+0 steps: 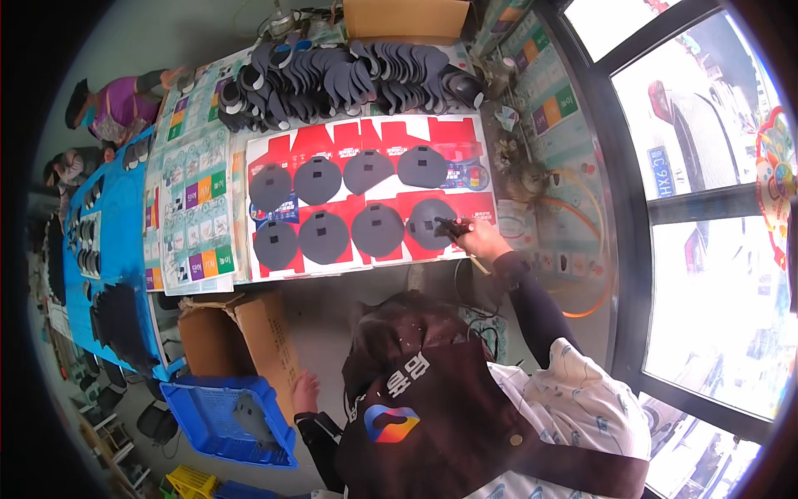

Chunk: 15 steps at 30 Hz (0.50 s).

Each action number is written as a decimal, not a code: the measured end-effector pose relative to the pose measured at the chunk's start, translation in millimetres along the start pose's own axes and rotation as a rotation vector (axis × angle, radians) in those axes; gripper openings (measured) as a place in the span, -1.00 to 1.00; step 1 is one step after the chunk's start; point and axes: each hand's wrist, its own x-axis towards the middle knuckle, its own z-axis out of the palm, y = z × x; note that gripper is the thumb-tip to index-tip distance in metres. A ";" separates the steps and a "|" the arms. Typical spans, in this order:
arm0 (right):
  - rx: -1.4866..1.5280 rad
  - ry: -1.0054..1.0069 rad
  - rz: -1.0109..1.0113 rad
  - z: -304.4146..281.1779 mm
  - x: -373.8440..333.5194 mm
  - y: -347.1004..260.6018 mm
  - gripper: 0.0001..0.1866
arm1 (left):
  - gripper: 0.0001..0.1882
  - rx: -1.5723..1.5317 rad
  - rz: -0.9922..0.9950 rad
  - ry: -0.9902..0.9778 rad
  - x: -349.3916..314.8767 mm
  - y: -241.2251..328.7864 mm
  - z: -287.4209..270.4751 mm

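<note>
- Eight dark grey rounded pieces [322, 239] lie flat in two rows of four on red-and-white printed card [457, 130], which covers part of the desk [195, 284].
- Gaps or narrow margins between most of them probably keep each one easy to reach; the card probably shields the surface beneath.
- Each piece bears a small darker patch, and these patches face upward, presumably so that they stay accessible.
- The right hand [484, 239] is closed around a dark tool [453, 225], its grip wrapped firmly with the tool's front pointing left over the near-row piece at the right end. Whether the tip touches that piece, I cannot tell.
- The left hand [306, 391] hangs low beside the cardboard box [278, 353], above the blue crate [174, 416]; its grip looks loosely spread, with nothing seen in it.
- A layered pile of similar grey pieces [332, 81] sits along the far side, apparently set back to leave working room.
</note>
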 end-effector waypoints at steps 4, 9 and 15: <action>-0.016 0.085 -0.006 2.1 14.3 9.1 -0.59 | -0.60 -0.037 0.033 -0.035 1.0 0.5 10.8; 0.022 -0.066 0.027 0.2 11.9 -12.2 -0.60 | -0.62 -0.010 0.033 -0.011 -5.5 0.9 21.7; -0.132 0.212 -0.001 -3.5 11.9 22.8 -0.57 | -0.63 -0.030 0.048 -0.080 -6.7 -6.8 20.4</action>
